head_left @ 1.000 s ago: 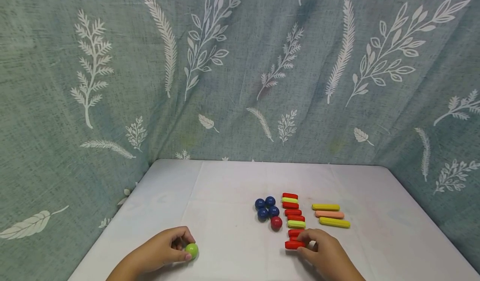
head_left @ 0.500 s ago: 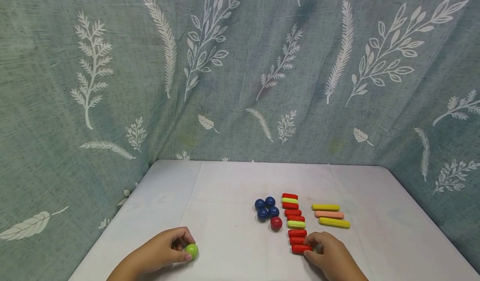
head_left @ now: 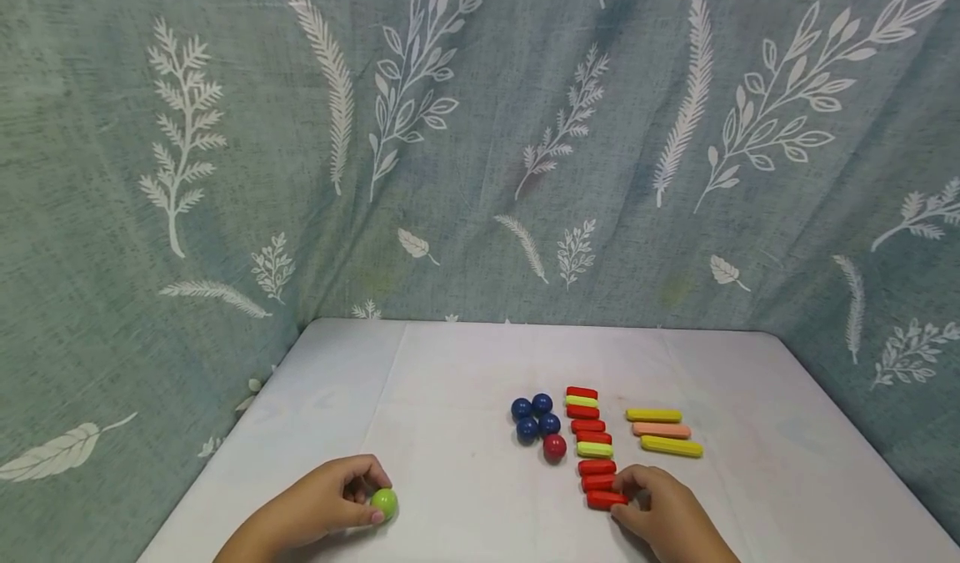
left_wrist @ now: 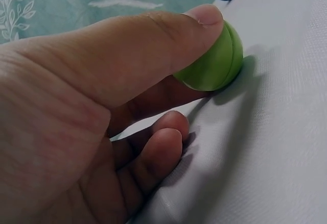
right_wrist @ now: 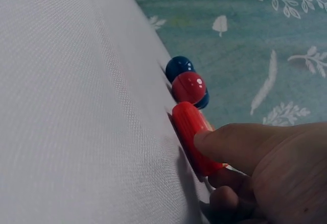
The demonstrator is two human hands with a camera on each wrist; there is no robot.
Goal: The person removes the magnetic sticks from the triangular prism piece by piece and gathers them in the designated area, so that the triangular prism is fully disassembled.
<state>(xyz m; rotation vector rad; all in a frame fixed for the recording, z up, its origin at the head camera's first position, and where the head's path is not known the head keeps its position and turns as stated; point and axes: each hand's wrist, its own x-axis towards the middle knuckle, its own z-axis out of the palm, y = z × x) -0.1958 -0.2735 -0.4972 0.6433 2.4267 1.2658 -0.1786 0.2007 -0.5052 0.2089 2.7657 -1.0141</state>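
Note:
My left hand [head_left: 330,496] pinches a small green ball [head_left: 385,504] at the front left of the white table. In the left wrist view the thumb lies over the green ball [left_wrist: 217,66], which has a seam line; the lower fingers curl beneath. At the near end of a column of short red and lime sticks, my right hand [head_left: 663,509] holds a short red ribbed stick [head_left: 602,500] by its right end. The right wrist view shows the thumb on the side of this red stick [right_wrist: 191,137], which lies on the cloth. Another red stick [head_left: 597,483] lies just behind it.
Left of the column sit several dark blue balls [head_left: 527,429] and one red ball [head_left: 554,447]. Two longer yellow sticks [head_left: 671,446] and an orange one [head_left: 662,430] lie to its right. A leaf-patterned grey-green curtain [head_left: 480,171] surrounds the white table [head_left: 465,363].
My right hand has shifted the red stick a little right and nearer, into line with the column's near end. It has barely moved since half a second ago. My left hand stays still.

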